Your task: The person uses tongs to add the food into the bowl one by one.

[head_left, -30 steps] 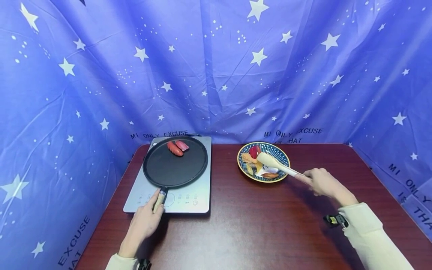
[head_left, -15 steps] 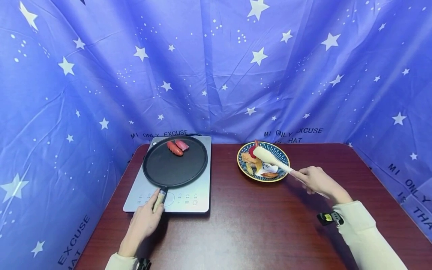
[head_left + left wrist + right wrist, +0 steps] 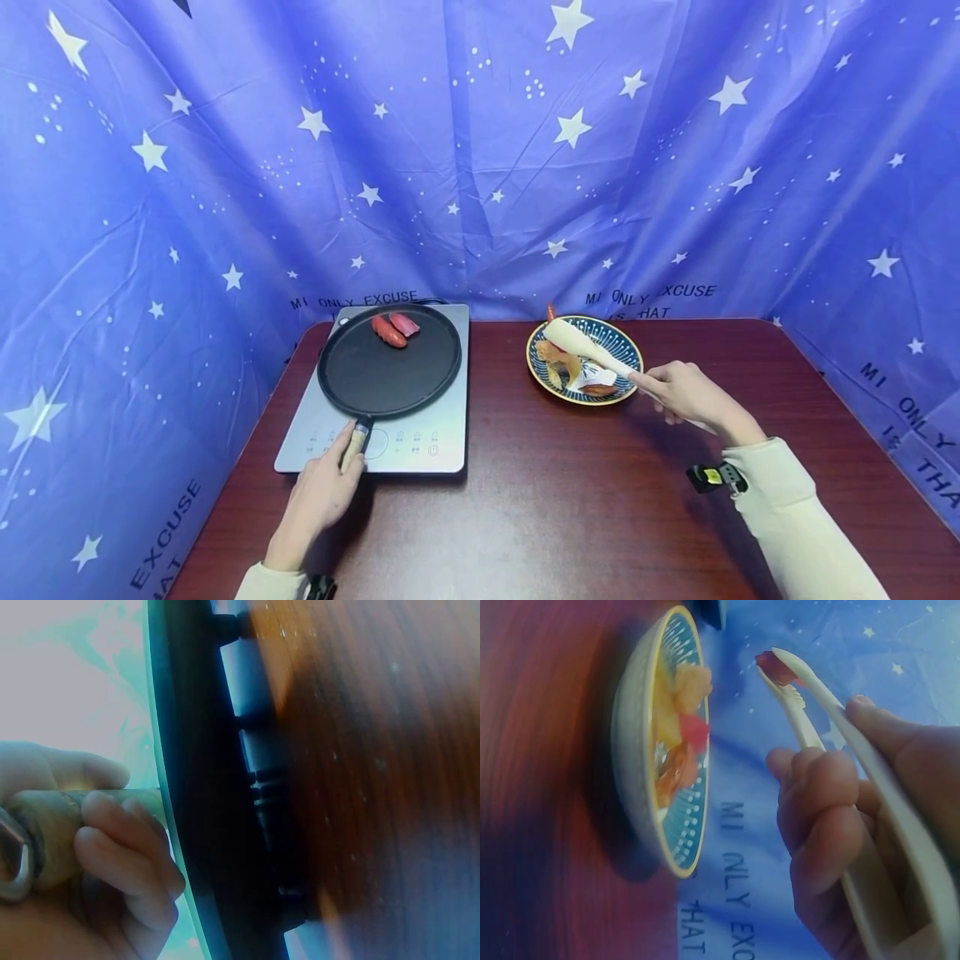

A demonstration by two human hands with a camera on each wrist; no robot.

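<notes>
My left hand (image 3: 321, 492) grips the wooden handle (image 3: 352, 448) of a flat black pan (image 3: 382, 375); in the left wrist view its fingers (image 3: 124, 859) curl round it. A scored red sausage (image 3: 389, 332) and a pinkish meat-like piece (image 3: 405, 323) lie at the pan's far side. My right hand (image 3: 693, 396) holds cream tongs (image 3: 588, 346) over the patterned plate (image 3: 632, 346). Between the tongs' tips is a dark red food piece (image 3: 778, 667), raised off the plate; its kind is unclear. Several food pieces (image 3: 693, 688) remain in the plate, partly hidden by the tongs in the head view.
Under the pan sits a silver induction cooker (image 3: 442, 442) on the left of the dark red wooden table (image 3: 540, 517). A blue star-printed curtain (image 3: 480, 167) closes off the back and both sides. A black cable (image 3: 431, 300) runs behind the cooker.
My right hand and the tongs have shifted left across the plate, carrying the red piece toward and past its far left rim. The left hand, pan and food in it stay put.
</notes>
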